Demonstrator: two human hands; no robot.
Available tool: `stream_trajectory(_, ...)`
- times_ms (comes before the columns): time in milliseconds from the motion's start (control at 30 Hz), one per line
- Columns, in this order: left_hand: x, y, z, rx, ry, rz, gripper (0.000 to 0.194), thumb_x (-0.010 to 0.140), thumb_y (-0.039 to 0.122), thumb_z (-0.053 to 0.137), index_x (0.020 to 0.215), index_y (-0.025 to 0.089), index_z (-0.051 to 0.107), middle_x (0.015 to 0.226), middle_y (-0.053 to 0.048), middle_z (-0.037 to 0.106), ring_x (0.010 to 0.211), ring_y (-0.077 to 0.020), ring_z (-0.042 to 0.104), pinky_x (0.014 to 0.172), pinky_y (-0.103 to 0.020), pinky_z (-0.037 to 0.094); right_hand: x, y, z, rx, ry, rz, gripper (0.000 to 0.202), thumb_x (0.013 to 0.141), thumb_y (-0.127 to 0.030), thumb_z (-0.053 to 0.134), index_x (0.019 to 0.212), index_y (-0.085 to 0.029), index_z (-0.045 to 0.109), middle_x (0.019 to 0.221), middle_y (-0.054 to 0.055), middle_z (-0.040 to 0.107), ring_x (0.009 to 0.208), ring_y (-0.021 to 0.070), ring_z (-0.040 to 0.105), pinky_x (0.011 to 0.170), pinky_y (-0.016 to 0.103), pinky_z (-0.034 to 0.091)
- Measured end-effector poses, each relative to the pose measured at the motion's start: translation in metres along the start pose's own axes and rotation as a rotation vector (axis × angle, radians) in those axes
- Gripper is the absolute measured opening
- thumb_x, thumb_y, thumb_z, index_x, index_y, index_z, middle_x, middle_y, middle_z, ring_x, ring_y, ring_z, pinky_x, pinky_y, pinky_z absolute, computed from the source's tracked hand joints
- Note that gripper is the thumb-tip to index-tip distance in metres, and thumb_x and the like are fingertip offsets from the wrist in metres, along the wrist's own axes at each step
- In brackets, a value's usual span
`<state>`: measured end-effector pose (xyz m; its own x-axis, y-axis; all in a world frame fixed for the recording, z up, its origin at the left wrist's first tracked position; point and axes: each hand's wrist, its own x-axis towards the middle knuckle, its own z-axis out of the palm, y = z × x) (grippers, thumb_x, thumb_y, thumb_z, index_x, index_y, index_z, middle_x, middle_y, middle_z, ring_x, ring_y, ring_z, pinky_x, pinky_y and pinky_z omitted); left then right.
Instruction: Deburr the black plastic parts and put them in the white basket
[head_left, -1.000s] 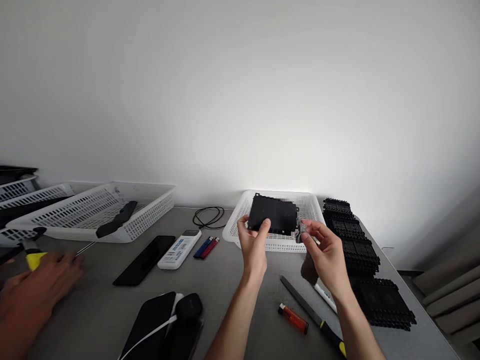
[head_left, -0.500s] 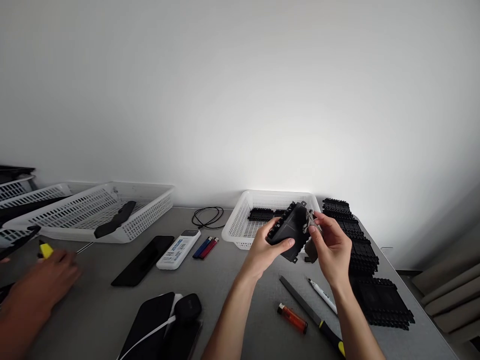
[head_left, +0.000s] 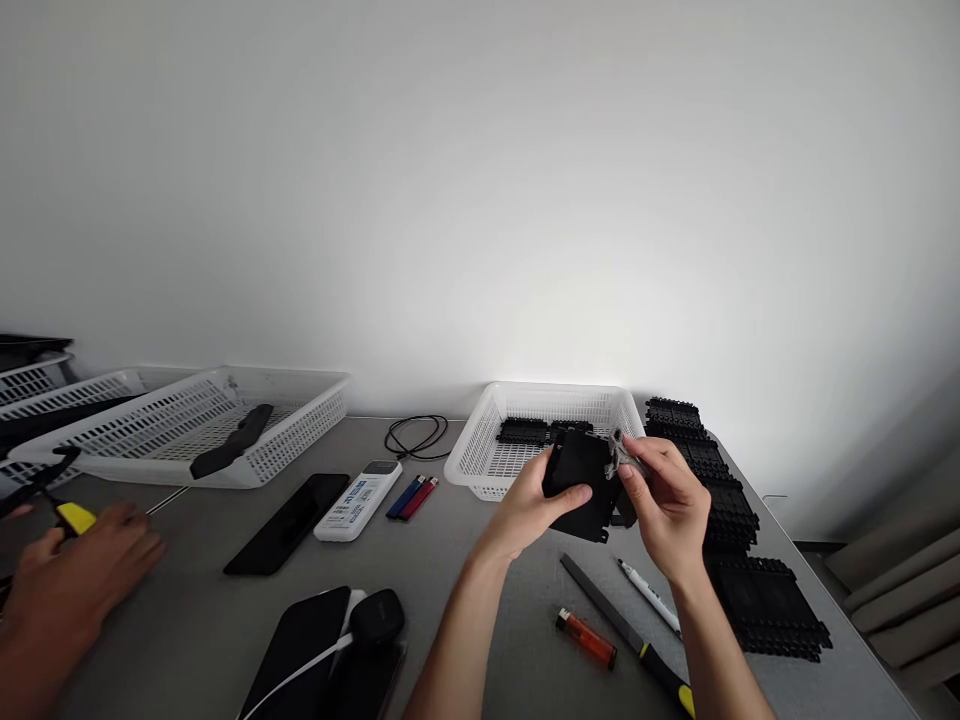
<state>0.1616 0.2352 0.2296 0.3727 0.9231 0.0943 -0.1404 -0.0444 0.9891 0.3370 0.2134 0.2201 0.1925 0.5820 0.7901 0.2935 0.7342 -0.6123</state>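
Note:
A flat black plastic plate (head_left: 576,478) with toothed edges is gripped by my left hand (head_left: 525,508), its thumb lying across the face. At the plate's right edge, my right hand (head_left: 671,505) pinches a crumpled grey piece (head_left: 618,456) between thumb and fingers. That piece looks like cloth or worn sandpaper; I cannot tell which. Below my hands a flat file (head_left: 606,602) with a black and yellow handle lies beside a white marker (head_left: 646,594) and an orange lighter (head_left: 586,638). Behind the plate stands a white basket (head_left: 466,462) containing similar black parts (head_left: 523,430).
Stacks of black plates (head_left: 766,605) line the table's right edge. To the left lie a black phone (head_left: 287,524), a white power bank (head_left: 358,502), two lighters (head_left: 412,498) and a cable (head_left: 416,440). Another person's hand (head_left: 94,575) works near white baskets (head_left: 292,430) at far left.
The plate has tilted in my left hand, turning its face and dropping slightly. My right hand has shifted a little with the grey piece. The other person's yellow-marked tool has moved.

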Motion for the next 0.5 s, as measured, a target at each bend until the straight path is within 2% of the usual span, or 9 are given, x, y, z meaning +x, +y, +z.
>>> stream_trajectory(133,0.005,0.0009,0.003,-0.073,0.105,0.054,0.046,0.072,0.039,0.08,0.111,0.019,0.068,0.112,-0.011,0.073,0.105,-0.0309,0.067,0.088,-0.039,0.053,0.0013,0.0008,-0.0045,-0.06,0.093,0.004,0.026,0.09,-0.023,0.063,0.114,-0.027,0.072,0.099,0.007,0.063,0.083,0.0181,0.063,0.063,0.032,0.054)
stream_trajectory(233,0.005,0.0008,0.0007,-0.106,0.159,0.083,0.047,0.07,0.038,0.081,0.111,0.018,0.068,0.112,-0.011,0.073,0.107,-0.0309,0.066,0.087,-0.037,0.053,0.0037,0.0017,-0.0088,-0.151,0.156,0.012,0.025,0.091,-0.024,0.061,0.113,-0.026,0.072,0.099,0.008,0.062,0.086,0.0193,0.062,0.065,0.033,0.053)
stream_trajectory(367,0.0036,0.0011,0.0021,-0.134,0.174,0.086,0.046,0.069,0.037,0.082,0.11,0.018,0.069,0.11,-0.011,0.074,0.106,-0.0302,0.066,0.087,-0.036,0.053,0.0052,0.0,-0.0074,-0.266,0.071,0.032,0.026,0.093,-0.023,0.057,0.116,-0.024,0.07,0.099,0.008,0.06,0.087,0.0196,0.062,0.068,0.033,0.055)
stream_trajectory(500,0.0025,0.0027,0.0066,-0.1,0.152,0.093,0.042,0.071,0.038,0.081,0.106,0.018,0.07,0.104,-0.01,0.075,0.099,-0.0288,0.068,0.083,-0.035,0.054,0.004,-0.003,-0.0005,-0.369,0.02,-0.083,0.03,0.095,-0.018,0.053,0.119,-0.025,0.069,0.097,0.008,0.059,0.084,0.0177,0.062,0.069,0.031,0.054)
